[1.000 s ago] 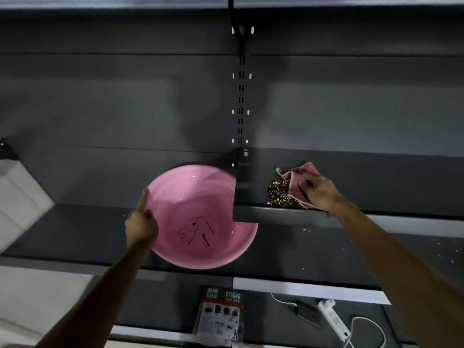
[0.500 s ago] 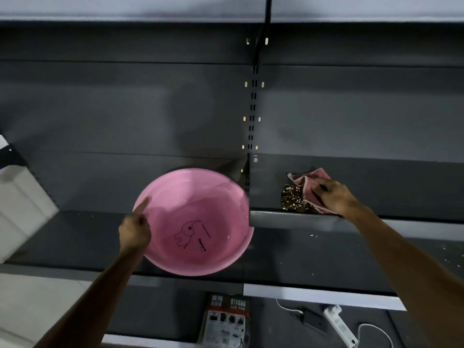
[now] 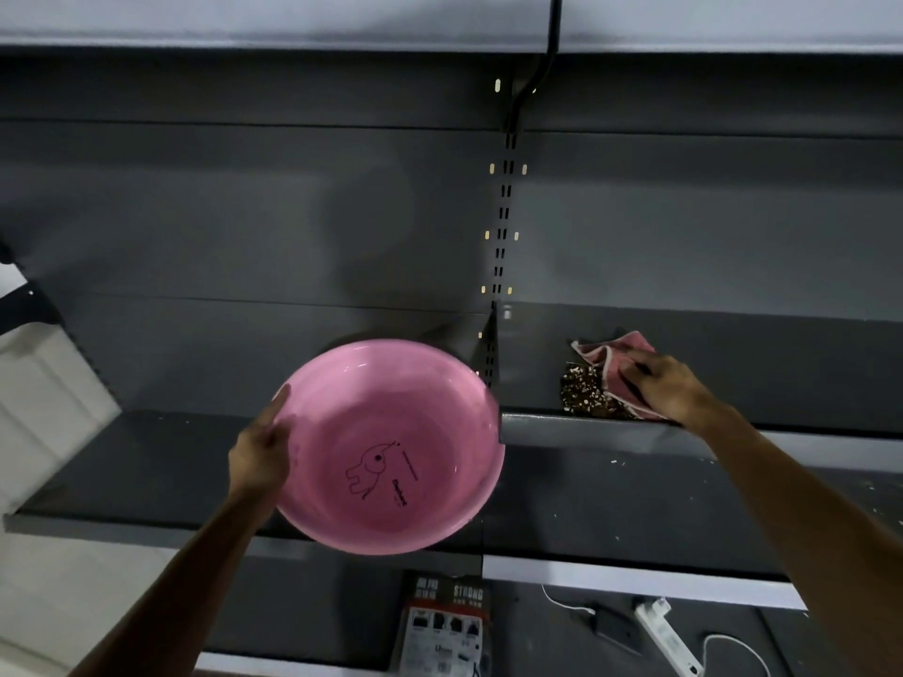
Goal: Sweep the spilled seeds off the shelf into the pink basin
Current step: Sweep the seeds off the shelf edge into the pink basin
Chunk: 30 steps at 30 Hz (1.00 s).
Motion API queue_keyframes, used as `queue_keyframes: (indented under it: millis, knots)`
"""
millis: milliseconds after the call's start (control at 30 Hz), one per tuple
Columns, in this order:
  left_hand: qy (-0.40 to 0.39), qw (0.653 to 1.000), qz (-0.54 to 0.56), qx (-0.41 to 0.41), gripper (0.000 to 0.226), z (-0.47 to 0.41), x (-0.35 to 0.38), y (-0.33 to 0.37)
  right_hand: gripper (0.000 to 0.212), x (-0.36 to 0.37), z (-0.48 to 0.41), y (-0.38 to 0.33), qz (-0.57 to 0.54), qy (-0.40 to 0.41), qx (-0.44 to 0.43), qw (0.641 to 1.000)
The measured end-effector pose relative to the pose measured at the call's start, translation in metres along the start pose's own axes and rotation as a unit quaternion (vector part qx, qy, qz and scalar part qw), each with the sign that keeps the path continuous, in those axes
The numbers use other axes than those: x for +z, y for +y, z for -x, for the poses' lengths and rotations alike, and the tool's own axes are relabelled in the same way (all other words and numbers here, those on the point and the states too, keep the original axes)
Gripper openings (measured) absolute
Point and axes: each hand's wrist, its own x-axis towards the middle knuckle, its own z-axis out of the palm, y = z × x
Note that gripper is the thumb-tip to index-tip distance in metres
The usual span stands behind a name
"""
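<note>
Fingers: right hand (image 3: pixel 669 386) presses cloth (image 3: pixel 618 366) behind seeds (image 3: pixel 584 390) on shelf (image 3: pixel 586 425); left hand (image 3: pixel 259 454) grips basin (image 3: pixel 396 447) rim. Basin looks empty; whole pile left to sweep.

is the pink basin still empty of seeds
Yes, the pink basin shows only its printed elephant inside, while the seeds sit piled on the shelf beside the cloth under the right hand.

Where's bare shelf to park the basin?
Bare: lower shelf left of the pink basin and left hand. Crowded: upper shelf front edge, with seeds, cloth, right hand.
</note>
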Motion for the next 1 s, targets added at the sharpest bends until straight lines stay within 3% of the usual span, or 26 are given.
queue_keyframes:
  millis: [200,433,667,1000]
  knots:
    - [0.011,0.999,0.047,-0.018,0.042,-0.007,0.006,0.001,0.033,-0.004,0.001,-0.001,-0.044,-0.017,0.019,0.999]
    - [0.005,0.999,0.031,-0.028,0.045,-0.013,0.034,0.004,0.024,-0.001,0.001,-0.009,-0.118,-0.035,0.024,0.992]
    - [-0.024,0.999,0.011,-0.045,0.044,-0.018,0.063,0.000,0.030,0.012,0.007,-0.032,-0.196,-0.029,0.044,0.979]
    - [-0.043,0.999,-0.005,-0.031,0.046,-0.010,0.076,0.003,0.032,0.004,0.009,-0.027,-0.084,0.050,0.039,0.994]
